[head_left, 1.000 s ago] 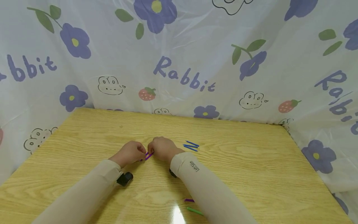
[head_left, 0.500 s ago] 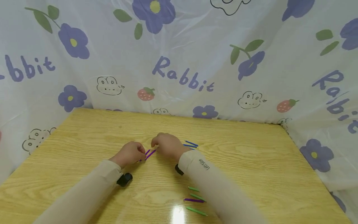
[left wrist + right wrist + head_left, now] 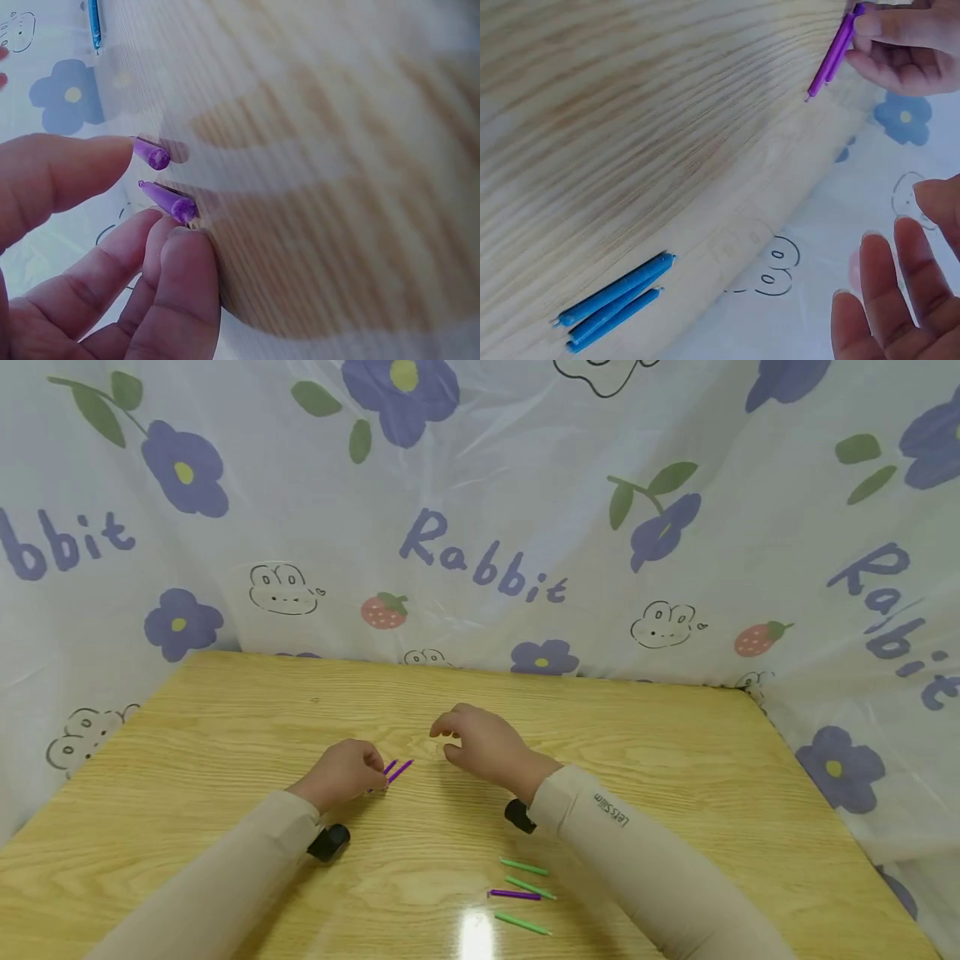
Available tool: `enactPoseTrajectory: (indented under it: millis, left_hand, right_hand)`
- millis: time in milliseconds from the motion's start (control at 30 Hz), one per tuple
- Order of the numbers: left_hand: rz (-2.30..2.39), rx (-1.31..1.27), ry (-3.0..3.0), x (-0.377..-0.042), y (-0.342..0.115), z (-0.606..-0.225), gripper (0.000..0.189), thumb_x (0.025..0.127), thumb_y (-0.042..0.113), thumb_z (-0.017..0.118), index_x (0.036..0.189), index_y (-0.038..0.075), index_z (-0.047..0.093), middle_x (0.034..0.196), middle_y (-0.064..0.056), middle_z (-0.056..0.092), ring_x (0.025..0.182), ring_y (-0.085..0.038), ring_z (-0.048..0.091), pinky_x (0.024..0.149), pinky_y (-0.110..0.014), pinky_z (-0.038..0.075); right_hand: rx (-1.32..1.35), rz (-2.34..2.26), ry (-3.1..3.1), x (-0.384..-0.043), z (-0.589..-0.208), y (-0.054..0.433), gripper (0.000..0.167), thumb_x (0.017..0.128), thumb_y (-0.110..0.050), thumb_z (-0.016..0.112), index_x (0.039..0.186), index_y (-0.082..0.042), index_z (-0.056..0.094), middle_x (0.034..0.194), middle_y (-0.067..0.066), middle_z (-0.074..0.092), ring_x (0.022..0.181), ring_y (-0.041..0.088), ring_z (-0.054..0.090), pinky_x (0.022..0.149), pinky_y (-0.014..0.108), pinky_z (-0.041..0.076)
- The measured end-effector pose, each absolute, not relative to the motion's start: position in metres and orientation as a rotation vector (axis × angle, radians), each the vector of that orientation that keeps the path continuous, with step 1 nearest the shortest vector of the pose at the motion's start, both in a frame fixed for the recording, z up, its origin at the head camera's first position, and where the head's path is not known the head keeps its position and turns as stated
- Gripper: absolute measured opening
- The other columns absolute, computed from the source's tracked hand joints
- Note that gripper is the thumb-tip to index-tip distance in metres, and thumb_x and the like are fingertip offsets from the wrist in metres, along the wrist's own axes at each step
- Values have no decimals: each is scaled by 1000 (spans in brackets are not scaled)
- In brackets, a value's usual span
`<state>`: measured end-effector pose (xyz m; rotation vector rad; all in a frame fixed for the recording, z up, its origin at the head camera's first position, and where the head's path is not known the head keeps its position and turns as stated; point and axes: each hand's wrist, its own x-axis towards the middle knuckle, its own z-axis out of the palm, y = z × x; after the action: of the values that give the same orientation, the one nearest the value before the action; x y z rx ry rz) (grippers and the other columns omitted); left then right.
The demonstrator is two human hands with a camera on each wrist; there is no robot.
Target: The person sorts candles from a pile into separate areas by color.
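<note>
Two thin purple candles [image 3: 401, 772] lie side by side on the table beside my left hand [image 3: 343, 772]. In the left wrist view, the ends of these purple candles [image 3: 171, 204] sit between the thumb and fingers, which are spread apart and do not pinch them. My right hand [image 3: 483, 745] hovers to the right over the table, fingers parted and loosely bent, holding nothing. Three blue candles [image 3: 615, 300] lie close together in the right wrist view; in the head view the right hand and forearm hide them.
Nearer the front, three green candles [image 3: 522, 923] and one purple candle [image 3: 514, 895] lie on the wooden table [image 3: 675, 793]. A white curtain [image 3: 480, 460] with flowers and rabbits hangs along the table's back edge. Small black cameras [image 3: 328, 842] sit at both wrists.
My right hand has let go of the purple candles and moved right, its fingers spreading and its arm covering the blue candles. The left hand has stayed beside the purple candles.
</note>
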<state>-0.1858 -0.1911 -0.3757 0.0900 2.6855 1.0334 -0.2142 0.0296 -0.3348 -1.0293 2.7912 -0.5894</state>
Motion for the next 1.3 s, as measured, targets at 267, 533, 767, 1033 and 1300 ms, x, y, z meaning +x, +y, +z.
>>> enactPoseTrajectory:
  millis: [267,533,767,1033,1300]
  left_hand:
    - [1030,101,2662,-185,-191,-374,17,82,8,69,94,-1,61,78,-7,62,66,-18,54,60,-32,44]
    - [1035,94,2637,-187,-190,-374,19,82,8,70,96,-2,61,77,-8,62,66,-18,55,60,-31,45]
    - [1039,95,2632,-186,-190,-373,21,82,8,69,97,-3,60,77,-8,61,66,-18,55,61,-31,44]
    - [1020,102,2642,-186,-190,-373,22,83,8,69,100,-4,61,82,-8,62,69,-18,56,63,-32,46]
    - [998,112,2661,-187,-191,-373,20,84,7,68,99,-4,62,83,-9,63,70,-18,56,63,-33,46]
  right_hand:
    - [-1040,-673,2819,-200,-336,53,27,93,-7,60,120,-9,65,115,9,62,105,25,59,87,37,49]
    - [-968,-687,2825,-183,-344,70,25,92,-8,64,117,-11,67,114,5,64,104,22,60,85,36,50]
    - [-993,-634,2808,-168,-349,80,24,90,-7,67,113,-10,69,111,2,66,100,19,62,82,32,51]
    - [-973,-658,2747,-151,-355,89,22,89,-3,66,109,-8,70,105,4,67,94,19,63,78,28,51]
    - [-996,-713,2724,-136,-360,100,20,86,2,66,104,-5,71,98,6,68,87,18,65,73,24,52]
